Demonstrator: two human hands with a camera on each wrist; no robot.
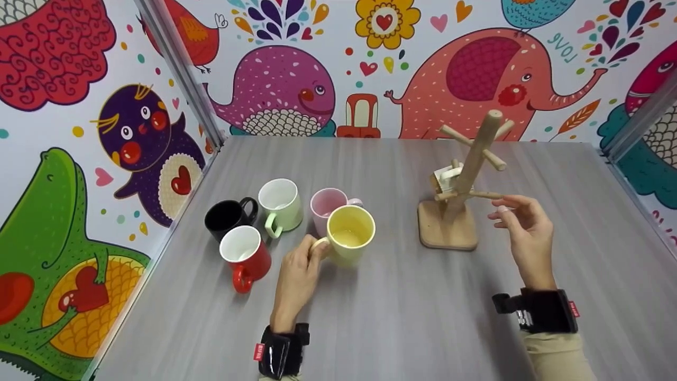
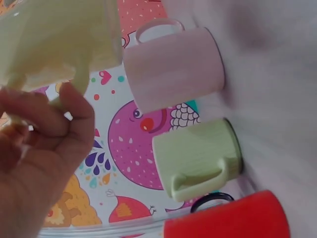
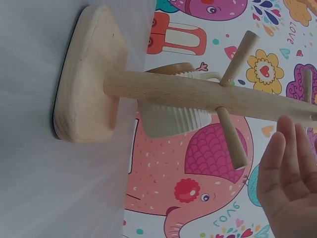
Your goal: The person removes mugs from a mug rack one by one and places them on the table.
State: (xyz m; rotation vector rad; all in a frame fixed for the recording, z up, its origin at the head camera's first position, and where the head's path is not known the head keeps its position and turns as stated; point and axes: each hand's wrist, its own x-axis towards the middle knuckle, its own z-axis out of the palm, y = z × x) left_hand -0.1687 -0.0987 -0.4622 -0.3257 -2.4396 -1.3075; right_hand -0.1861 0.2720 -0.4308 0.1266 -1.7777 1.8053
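A yellow mug (image 1: 350,233) is pinched by its handle in my left hand (image 1: 299,280), raised above the tabletop with its mouth up. In the left wrist view, its pale yellow side (image 2: 59,44) rises over the curled fingers. Just behind it stands a pink mug (image 1: 325,206). My right hand (image 1: 523,233) holds nothing; its fingertips are right by the end of a lower peg on the wooden mug tree (image 1: 478,153). The right wrist view shows its fingers (image 3: 292,163) extended. A cream ribbed mug (image 3: 173,116) hangs behind the tree's post.
To the left stand a light green mug (image 1: 280,203), a black mug (image 1: 225,219) and a red mug (image 1: 254,262), close together. The tree's square base (image 1: 431,233) rests on the grey table (image 1: 391,317). Printed panels (image 1: 391,79) wall the back and sides.
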